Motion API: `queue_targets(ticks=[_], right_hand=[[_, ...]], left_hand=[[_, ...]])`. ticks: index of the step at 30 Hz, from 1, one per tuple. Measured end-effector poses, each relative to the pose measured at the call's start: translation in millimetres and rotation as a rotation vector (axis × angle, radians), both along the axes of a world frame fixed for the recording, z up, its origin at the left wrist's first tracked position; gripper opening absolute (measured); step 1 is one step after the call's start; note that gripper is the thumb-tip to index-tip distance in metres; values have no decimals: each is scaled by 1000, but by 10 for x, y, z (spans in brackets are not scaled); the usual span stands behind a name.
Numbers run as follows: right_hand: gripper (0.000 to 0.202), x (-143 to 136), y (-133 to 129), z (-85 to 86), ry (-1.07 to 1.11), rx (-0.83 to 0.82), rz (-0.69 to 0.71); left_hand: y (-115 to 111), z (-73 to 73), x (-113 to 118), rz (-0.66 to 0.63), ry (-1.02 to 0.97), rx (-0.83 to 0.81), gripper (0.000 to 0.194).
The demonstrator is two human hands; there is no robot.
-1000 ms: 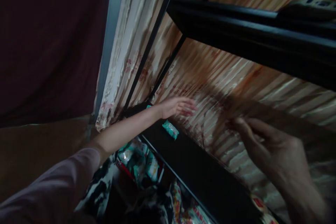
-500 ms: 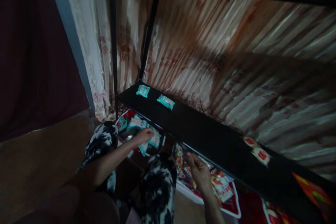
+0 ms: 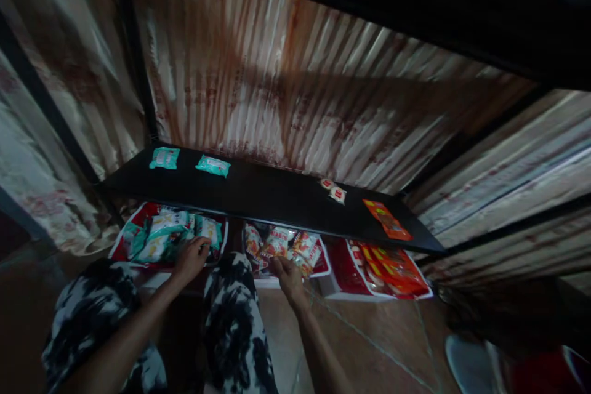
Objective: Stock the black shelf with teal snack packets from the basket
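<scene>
Over the right side of a red, white-rimmed basket (image 3: 120, 247) is my left hand (image 3: 191, 258), its fingers curled in near the teal-and-white snack packets (image 3: 161, 235). Dim light hides whether anything is in that hand. My right hand (image 3: 289, 277) is at the front of the middle basket (image 3: 327, 268), fingers drawn together beside red, white and orange snack packets (image 3: 279, 240). I cannot make out anything between those fingers. On the black shelf (image 3: 268, 197) above lie a teal packet (image 3: 165, 158) and a second teal packet (image 3: 213, 165).
Two small cream packets (image 3: 337, 194) and an orange packet (image 3: 386, 220) lie farther right on the shelf. A third basket (image 3: 422, 286) holds orange packets under its right part. Black posts (image 3: 133, 49) and a pleated curtain (image 3: 277, 92) surround the shelf.
The view has swung right, bringing the third basket and the shelf's right end into sight. My left hand stays over the teal packets; my right hand is now lower, at the middle basket's front.
</scene>
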State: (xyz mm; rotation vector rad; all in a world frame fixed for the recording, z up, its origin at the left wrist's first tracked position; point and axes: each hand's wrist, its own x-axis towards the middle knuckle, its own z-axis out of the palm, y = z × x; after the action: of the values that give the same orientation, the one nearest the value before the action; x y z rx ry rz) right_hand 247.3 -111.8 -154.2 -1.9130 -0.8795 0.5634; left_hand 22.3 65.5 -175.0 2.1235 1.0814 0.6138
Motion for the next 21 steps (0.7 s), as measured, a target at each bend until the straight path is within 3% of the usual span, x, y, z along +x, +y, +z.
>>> queue_targets(ticks=[5,10,16,21], right_hand=[[58,190,-229,-75,-33,-17,57],[57,359,-280,-144,-47,-8,132],[56,350,-481,-180,-29,51,170],[59,411,-896,-380,56,11,187]], left_hand=[[-163,-11,32,142,-121,-99,23],[-421,-98,-7,328,-96,-139,23],[-803,-92,100,354,-68,-124,24],[-1170,-153,165,425,-110,-156,25]])
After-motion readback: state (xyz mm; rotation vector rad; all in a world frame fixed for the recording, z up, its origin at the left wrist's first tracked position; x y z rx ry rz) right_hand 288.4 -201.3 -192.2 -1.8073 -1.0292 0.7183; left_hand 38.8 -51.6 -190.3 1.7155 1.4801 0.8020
